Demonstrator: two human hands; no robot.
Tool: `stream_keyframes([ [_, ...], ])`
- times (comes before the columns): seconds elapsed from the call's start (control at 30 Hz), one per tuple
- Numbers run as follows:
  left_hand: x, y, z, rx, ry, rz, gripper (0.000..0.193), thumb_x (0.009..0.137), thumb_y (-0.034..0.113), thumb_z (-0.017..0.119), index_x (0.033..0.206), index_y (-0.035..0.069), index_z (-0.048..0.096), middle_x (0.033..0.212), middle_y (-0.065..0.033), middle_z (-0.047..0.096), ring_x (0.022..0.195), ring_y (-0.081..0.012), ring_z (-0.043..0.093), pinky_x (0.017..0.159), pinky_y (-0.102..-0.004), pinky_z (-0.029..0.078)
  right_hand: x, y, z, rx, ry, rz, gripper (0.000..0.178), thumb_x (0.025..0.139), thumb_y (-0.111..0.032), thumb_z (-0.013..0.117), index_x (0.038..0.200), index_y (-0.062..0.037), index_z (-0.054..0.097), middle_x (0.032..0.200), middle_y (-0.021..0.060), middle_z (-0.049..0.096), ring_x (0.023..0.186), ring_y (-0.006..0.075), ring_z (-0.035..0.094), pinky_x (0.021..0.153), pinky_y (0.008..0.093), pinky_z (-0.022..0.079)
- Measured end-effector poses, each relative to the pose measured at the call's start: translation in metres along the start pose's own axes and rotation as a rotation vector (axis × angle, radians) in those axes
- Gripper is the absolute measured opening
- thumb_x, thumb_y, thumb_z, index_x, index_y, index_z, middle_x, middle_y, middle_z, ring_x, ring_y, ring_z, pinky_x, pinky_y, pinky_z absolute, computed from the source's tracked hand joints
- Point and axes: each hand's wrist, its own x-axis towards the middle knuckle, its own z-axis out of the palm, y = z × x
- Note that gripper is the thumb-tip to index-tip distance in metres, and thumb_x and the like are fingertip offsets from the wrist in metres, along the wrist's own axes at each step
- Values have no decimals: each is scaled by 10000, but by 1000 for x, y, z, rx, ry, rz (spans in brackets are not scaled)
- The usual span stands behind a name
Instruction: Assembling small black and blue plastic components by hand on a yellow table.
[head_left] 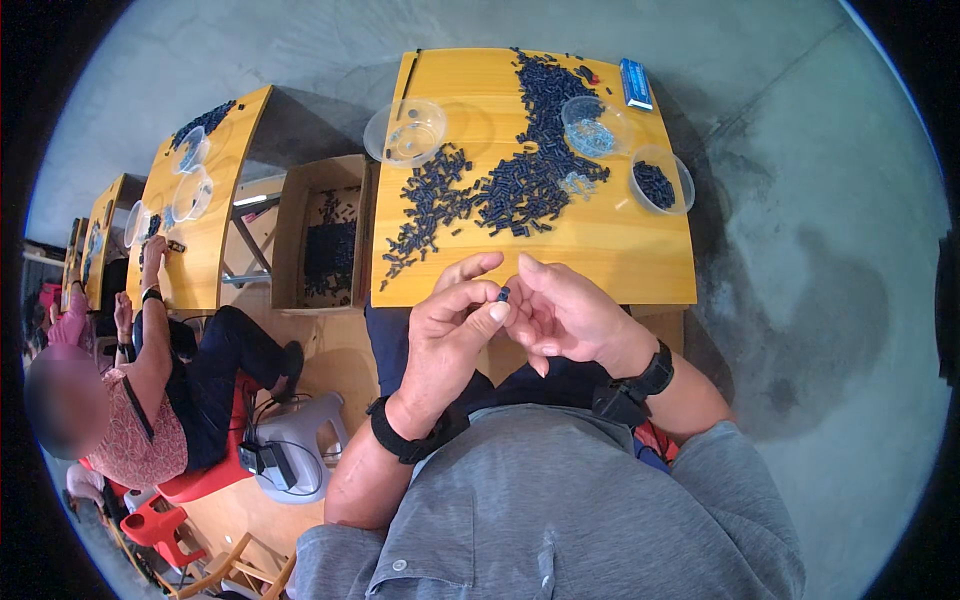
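My left hand (447, 328) is closed, with thumb and forefinger pinching a small dark cylindrical piece (503, 295) just past the near edge of the table. Close beside it is my right hand (572, 312), thumb raised and fingers loosely curled apart, its fingertips near the piece. Whether they touch it I cannot tell. On the yellow table (610, 255) ahead lies a wide spread of similar small dark pieces (520, 190). A little heap of tiny clear-blue parts (577, 184) sits at its right side.
Clear round tubs (411, 133) stand at the table's left; one tub (592, 138) with clear-blue parts and another (655, 186) with dark pieces stand right. A blue box (635, 84) lies behind. Left are a carton (290, 240) of dark pieces, a grey stool (300, 440) and a seated co-worker (150, 420).
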Motion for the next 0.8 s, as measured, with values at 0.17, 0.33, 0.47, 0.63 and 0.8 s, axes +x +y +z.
stream_keyframes([
  [0.17,-1,3,2,-90,-41,-100,101,837,-28,607,930,-2,636,1274,-141,487,1179,-190,463,976,-327,372,-1,-1,1,-34,-80,53,569,944,-493,423,720,14,555,530,47,506,344,79,445,322,277,478],
  [0.33,-2,1,0,-85,-100,-126,107,839,-28,601,930,8,645,1276,-142,491,1183,-199,465,985,-335,366,-3,0,-2,-100,-152,77,520,945,-452,450,698,-2,538,512,50,497,319,87,428,307,266,454],
  [0.47,-5,3,1,-95,-130,-168,114,841,-22,601,925,24,662,1268,-130,515,1203,-210,455,1011,-347,346,-5,3,4,-4,-106,169,490,948,-427,456,683,-19,516,494,45,479,311,91,422,296,264,438],
  [0.63,-4,0,-1,-92,-235,-167,120,846,1,599,931,31,678,1258,-102,543,1260,-250,416,1043,-380,316,-7,14,0,-23,-106,232,479,951,-433,435,641,-70,461,452,24,435,290,96,401,285,289,431],
  [0.8,-4,-1,-2,-105,-259,-200,159,847,16,588,970,26,686,1240,-123,561,1313,-283,358,1084,-435,256,-7,21,7,136,-65,235,487,950,-439,435,593,-109,410,422,-30,342,285,76,375,282,292,423],
])
